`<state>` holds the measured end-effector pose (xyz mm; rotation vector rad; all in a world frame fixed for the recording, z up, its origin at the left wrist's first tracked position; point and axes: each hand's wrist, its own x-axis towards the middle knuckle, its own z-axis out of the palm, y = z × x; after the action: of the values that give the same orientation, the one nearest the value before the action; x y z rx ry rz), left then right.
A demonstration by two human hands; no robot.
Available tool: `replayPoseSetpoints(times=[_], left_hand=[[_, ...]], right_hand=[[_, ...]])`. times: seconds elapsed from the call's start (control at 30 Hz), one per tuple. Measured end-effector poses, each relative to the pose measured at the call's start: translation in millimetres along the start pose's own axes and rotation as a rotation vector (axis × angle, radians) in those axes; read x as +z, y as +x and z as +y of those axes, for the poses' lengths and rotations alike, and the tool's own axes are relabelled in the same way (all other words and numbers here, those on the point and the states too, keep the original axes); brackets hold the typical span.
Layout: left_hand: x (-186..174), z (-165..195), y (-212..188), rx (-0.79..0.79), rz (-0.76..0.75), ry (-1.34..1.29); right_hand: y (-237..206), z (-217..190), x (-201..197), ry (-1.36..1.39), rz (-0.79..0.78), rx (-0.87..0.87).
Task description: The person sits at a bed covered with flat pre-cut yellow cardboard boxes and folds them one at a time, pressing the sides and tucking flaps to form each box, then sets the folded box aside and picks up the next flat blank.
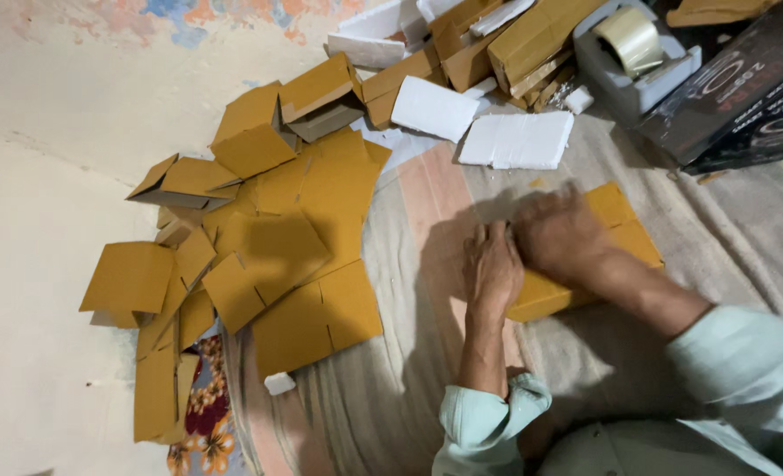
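Note:
A flat brown cardboard box blank [622,236] lies on the striped cloth [409,388] in front of me. My left hand [492,267] presses down on its left edge, fingers bent. Blurred by motion, my right hand [557,234] lies flat on top of the same blank, near its middle. Both sleeves are pale green. Whether either hand grips the cardboard or only presses on it is unclear.
A heap of flat and half-folded brown cardboard boxes [268,247] spreads to the left. White foam slabs [517,139] lie beyond the blank. A grey tape dispenser [631,53] and a black box [744,92] stand at the far right. Pale floor [30,264] at left.

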<state>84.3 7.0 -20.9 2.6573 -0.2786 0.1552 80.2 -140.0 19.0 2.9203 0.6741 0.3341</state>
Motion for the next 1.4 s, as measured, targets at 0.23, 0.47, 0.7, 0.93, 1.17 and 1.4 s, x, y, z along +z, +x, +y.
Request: replayPoseSetpoints(times=[0.23, 0.47, 0.7, 0.93, 1.17, 1.4], left_hand=[[-1.6, -2.7, -2.2, -0.028, -0.027, -0.032], [9.3, -7.5, 3.5, -0.046, -0.103, -0.124], [9.1, -12.9, 0.9, 0.027, -0.022, -0.099], [0.4, -2.8, -3.4, 0.006, -0.002, -0.121], [3.2, -6.7, -0.8, 0.020, 0.006, -0.139], [11.3, -20.3, -0.6, 0.030, -0.035, -0.142]], right_hand=[[-0.2, 11.0, 19.6, 0.258, 0.001, 0.077], [-31.5, 49.2, 38.8, -0.134, 0.036, 0.224], [2.3, -5.7, 18.9, 0.166, -0.015, 0.035], [-35.7, 53.0, 24.2, 0.088, -0.144, 0.301], [-45.1, -2.7, 20.3, 0.042, -0.054, 0.088], [-67.4, -29.6, 10.9, -0.169, -0.039, -0.048]])
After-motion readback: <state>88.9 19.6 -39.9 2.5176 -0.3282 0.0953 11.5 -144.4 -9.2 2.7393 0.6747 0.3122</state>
